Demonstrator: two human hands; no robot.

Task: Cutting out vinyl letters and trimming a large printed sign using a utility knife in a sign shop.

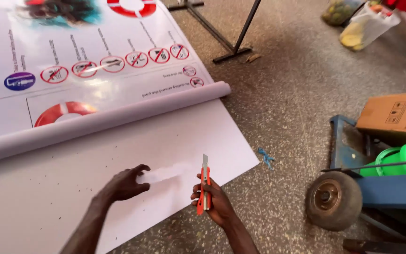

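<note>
Right hand [214,203] grips an orange utility knife [205,184], blade extended toward 12 o'clock; left hand [124,184], fingers spread, presses the white banner sheet [71,188], no cut yet visible.

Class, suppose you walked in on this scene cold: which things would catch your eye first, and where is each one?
First, the orange utility knife, blade out and pointing up, in the grip of the right hand at bottom centre. Beside it the left hand presses fingertips on the blank white sheet on the floor. Above lies a partly unrolled printed banner with red prohibition circles; a blue cart's wheel sits right.
</note>
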